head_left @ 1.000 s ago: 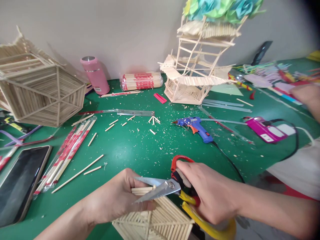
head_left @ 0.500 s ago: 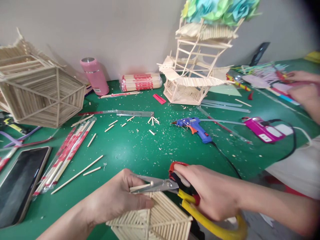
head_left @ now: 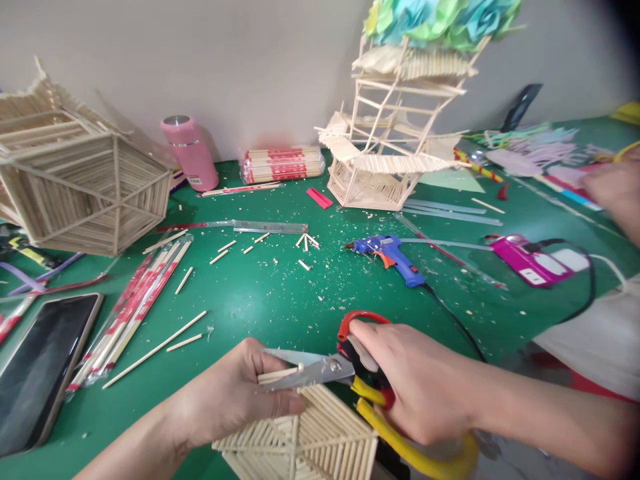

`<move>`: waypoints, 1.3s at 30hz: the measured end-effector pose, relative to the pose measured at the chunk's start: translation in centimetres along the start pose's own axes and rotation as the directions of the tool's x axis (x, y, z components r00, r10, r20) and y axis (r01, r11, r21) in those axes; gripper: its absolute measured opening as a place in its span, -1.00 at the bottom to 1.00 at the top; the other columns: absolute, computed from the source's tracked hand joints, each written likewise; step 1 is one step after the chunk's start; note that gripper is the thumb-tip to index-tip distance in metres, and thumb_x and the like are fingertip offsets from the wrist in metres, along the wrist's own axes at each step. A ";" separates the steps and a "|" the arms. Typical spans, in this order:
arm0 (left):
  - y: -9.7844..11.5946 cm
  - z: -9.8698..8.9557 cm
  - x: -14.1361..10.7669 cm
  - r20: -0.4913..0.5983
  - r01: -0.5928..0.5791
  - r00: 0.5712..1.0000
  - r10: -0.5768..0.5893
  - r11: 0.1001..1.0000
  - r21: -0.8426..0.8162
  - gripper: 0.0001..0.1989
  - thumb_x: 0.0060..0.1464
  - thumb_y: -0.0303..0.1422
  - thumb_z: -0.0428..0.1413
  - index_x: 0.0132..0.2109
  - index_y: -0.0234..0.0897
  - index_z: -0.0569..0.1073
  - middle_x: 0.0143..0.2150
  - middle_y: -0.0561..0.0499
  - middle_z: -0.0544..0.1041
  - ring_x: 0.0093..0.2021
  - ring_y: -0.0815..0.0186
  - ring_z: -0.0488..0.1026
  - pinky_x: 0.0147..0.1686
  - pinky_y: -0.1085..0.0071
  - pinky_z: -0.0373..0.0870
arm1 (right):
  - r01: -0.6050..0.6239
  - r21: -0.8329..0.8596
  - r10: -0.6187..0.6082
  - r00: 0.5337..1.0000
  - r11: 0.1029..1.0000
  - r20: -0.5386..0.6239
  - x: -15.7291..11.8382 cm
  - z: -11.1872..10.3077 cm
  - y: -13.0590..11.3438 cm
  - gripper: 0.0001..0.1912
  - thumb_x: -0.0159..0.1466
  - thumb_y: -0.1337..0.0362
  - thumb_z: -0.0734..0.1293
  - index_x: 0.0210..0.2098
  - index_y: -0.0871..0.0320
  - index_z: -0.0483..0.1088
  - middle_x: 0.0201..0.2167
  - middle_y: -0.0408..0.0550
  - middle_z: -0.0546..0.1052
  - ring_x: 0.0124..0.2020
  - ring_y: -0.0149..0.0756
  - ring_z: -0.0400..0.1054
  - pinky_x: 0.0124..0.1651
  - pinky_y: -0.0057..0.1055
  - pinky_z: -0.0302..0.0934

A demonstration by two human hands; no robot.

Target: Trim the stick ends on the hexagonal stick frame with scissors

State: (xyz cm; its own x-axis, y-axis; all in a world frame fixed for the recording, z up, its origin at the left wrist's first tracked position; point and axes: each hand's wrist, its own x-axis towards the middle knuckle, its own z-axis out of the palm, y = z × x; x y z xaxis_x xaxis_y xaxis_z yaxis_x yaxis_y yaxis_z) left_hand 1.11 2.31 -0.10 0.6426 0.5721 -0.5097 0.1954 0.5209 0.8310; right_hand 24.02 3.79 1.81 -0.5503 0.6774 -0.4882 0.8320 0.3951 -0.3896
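Scissors (head_left: 327, 371), red-and-yellow-handled, are clasped by the curled right hand (head_left: 425, 383), blades parted at pale wooden sticks (head_left: 274, 375) pinched by the left hand (head_left: 235, 393).

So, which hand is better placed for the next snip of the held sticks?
Probably the right: the right hand holds the scissors, their blades parted at the sticks, while the left hand is taken up pinching those sticks.

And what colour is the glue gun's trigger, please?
The trigger is orange, best seen in the head view.
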 end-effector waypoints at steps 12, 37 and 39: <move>0.0 -0.2 -0.1 0.008 -0.038 0.999 0.038 0.999 0.028 -0.71 -0.04 -0.34 0.13 -0.64 -0.30 0.30 -0.62 0.22 0.03 -0.56 0.46 -0.08 -0.57 0.50 -0.07 | 0.058 -0.057 -0.067 0.983 0.997 -0.168 0.0 0.9 0.1 -0.61 -0.19 0.38 0.25 -0.46 0.04 -0.07 -0.56 -0.18 0.27 -0.60 -0.36 0.06 -0.56 -0.37 -0.11; -0.6 -1.1 -1.4 0.047 0.026 0.999 -0.016 0.972 -0.232 -0.70 -0.18 -0.31 0.28 -0.24 -0.36 0.57 -0.37 0.01 0.52 -0.40 0.36 0.36 -0.33 0.47 0.26 | 0.043 0.120 -0.049 0.997 0.992 0.052 -1.0 -1.5 -0.1 -0.68 -0.07 0.41 0.23 -0.29 0.11 0.14 -0.41 -0.02 0.41 -0.42 -0.17 0.31 -0.45 -0.32 0.10; -1.4 -1.0 -1.6 0.012 0.035 0.999 -0.033 0.966 -0.258 -0.69 -0.20 -0.30 0.30 -0.26 -0.37 0.56 -0.45 0.06 0.49 -0.46 0.42 0.30 -0.41 0.52 0.22 | 0.057 0.139 -0.062 0.998 0.989 0.032 -1.1 -1.3 0.0 -0.66 -0.08 0.42 0.23 -0.28 0.11 0.14 -0.38 -0.01 0.42 -0.40 -0.17 0.32 -0.44 -0.33 0.12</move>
State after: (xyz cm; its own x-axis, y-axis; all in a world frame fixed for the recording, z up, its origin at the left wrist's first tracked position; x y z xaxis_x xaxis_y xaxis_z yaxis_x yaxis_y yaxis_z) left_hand -0.96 1.27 -0.66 0.6449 0.5468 -0.5340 0.0201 0.6863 0.7270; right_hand 24.73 3.85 3.31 -0.6031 0.6314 -0.4875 0.7810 0.3433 -0.5217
